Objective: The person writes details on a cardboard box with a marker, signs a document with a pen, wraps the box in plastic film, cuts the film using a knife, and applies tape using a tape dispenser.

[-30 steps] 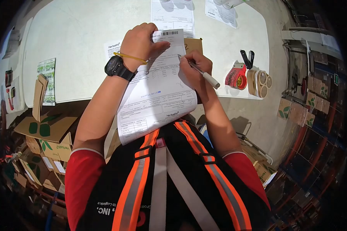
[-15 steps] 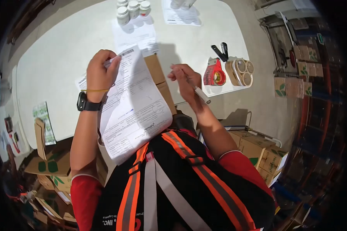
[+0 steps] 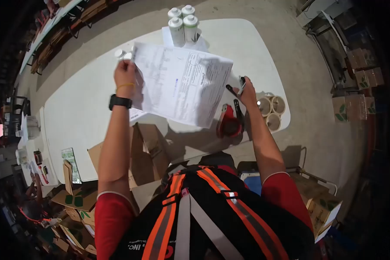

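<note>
My left hand, with a watch and a yellow band at the wrist, pinches the left edge of a printed paper sheet. The sheet is spread above the white table, its print turned sideways. At its right, my right hand is closed on a black stapler, whose two arms stand apart. A red tape dispenser lies in shadow below that hand, with a long black object beside it. Whether a pen is also in my right hand, I cannot tell.
Several white bottles stand on paper at the table's far side. Small white containers show behind my left hand. Tape rolls sit at the right edge. An open cardboard box is near my body; other cartons stand at right.
The sheet has turned sideways and been raised across the table. My right hand has moved right and taken hold of the stapler. The view has shifted, showing the box and far bottles more fully.
</note>
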Tool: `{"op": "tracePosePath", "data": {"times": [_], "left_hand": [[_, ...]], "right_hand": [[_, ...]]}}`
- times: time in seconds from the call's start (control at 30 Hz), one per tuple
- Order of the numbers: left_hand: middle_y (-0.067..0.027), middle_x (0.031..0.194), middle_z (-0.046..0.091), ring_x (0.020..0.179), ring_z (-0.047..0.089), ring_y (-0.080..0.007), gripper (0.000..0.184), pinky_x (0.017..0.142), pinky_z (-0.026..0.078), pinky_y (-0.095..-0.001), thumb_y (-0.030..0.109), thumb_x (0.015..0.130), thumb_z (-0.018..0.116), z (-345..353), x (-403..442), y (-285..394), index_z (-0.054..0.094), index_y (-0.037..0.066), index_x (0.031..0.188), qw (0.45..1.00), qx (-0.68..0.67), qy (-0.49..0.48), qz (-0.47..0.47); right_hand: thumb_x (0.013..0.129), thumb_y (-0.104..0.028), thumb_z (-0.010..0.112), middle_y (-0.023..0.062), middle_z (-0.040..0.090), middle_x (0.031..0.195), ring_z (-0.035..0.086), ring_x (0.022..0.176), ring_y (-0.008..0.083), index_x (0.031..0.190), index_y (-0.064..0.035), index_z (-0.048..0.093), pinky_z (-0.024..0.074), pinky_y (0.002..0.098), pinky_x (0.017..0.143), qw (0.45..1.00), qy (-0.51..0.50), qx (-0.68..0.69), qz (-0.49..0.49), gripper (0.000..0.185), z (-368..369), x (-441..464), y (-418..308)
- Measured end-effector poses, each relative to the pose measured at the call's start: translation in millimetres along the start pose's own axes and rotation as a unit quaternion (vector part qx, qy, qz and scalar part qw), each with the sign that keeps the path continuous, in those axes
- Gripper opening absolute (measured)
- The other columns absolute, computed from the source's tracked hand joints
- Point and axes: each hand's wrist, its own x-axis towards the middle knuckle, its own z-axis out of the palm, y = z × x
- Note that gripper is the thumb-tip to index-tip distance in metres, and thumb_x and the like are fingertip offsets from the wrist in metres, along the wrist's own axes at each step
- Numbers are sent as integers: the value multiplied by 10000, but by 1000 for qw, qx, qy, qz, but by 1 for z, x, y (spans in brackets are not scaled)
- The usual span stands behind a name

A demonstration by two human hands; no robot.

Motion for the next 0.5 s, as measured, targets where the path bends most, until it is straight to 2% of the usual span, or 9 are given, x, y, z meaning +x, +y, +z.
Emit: {"op": "tracePosePath", "data": {"times": [0.07,0.1,0.2,0.23,0.27,0.3,0.37,0.4,0.5], "left_hand": [[-9,681,569,597,513,-96,62,575,435,-241,102,824,571,36,-10,-11,582,44,842,998,9,32,-61],[-13,665,565,570,508,-99,57,541,429,-249,99,820,567,48,-10,-37,578,44,833,995,6,43,-85],[-15,642,552,508,486,-102,40,457,401,-265,89,806,560,86,-19,-84,565,50,799,981,36,95,-165],[-11,631,540,475,470,-108,30,428,388,-269,77,786,568,96,-13,-139,559,52,800,978,78,124,-145],[-51,665,575,546,514,-149,67,520,424,-285,90,758,578,106,-17,-155,576,33,793,971,67,139,-181],[-90,699,610,617,557,-190,105,612,460,-301,103,730,588,114,-22,-148,592,14,785,962,55,154,-218],[-84,695,606,623,562,-190,89,617,459,-299,96,729,590,130,-33,-146,589,21,778,959,76,172,-213],[-82,693,605,625,564,-191,84,617,458,-300,94,730,591,136,-36,-150,587,23,774,958,63,181,-214],[-103,696,609,629,575,-211,80,611,464,-315,103,744,588,142,-42,-147,589,31,779,954,112,191,-203]], "right_hand": [[646,-239,760,230,501,1189,473,1113,376,1255,45,370,406,410,927,996,-51,4,67,777,8,12,2],[642,-265,752,224,430,1275,420,1175,370,1293,27,323,368,407,976,991,-73,-74,80,832,31,17,25],[675,-248,708,214,297,1377,339,1236,393,1352,-19,230,327,423,1016,955,-175,-138,197,860,25,31,8],[667,-244,709,205,282,1379,304,1251,378,1355,-35,228,307,427,1025,962,-167,-106,190,864,29,35,9],[660,-240,711,197,268,1381,269,1267,363,1357,-51,227,287,430,1034,967,-161,-75,184,870,33,36,13],[649,-230,715,242,286,1354,305,1246,374,1341,-12,239,304,413,1027,973,-151,-55,163,867,32,37,11],[656,-218,711,242,320,1334,352,1210,392,1333,-13,263,332,404,1010,964,-184,-39,186,838,30,41,16],[669,-204,704,235,389,1281,417,1158,392,1297,-11,316,388,416,960,977,-139,-54,152,763,32,41,17],[689,-194,688,216,456,1217,459,1114,389,1241,-6,378,426,432,913,973,-145,-56,170,660,27,48,14]]}}
